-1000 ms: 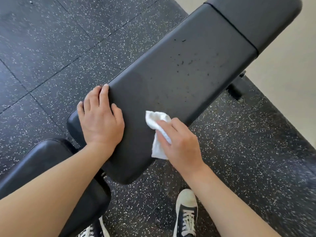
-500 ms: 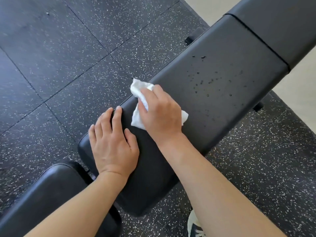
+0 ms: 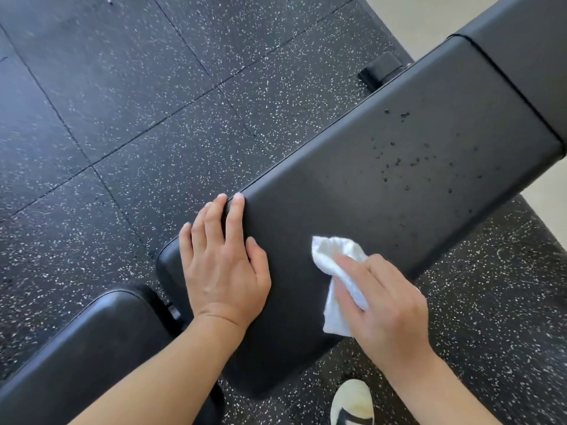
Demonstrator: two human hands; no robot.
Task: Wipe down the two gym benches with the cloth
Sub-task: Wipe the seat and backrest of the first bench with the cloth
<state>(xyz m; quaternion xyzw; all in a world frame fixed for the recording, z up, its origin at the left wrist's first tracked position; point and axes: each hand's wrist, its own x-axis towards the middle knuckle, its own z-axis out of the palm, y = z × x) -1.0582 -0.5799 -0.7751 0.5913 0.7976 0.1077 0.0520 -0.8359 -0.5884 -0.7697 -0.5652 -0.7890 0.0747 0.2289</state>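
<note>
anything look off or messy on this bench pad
Yes: dark droplets or specks are scattered over the far part of the bench pad, beyond the cloth under the right hand. Nothing looks damaged.

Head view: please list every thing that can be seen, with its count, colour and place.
bench pad: one, black, centre, running toward the upper right
droplets: many, dark, on the far part of the bench pad
second pad: one, black, lower left
cloth: one, white, on the bench pad's near right edge
floor: black rubber tiles with white specks
bench foot: one, black, on the floor beyond the pad
shoe: one, pale toe, bottom edge
left hand: flat on the bench pad
right hand: presses the cloth
</note>
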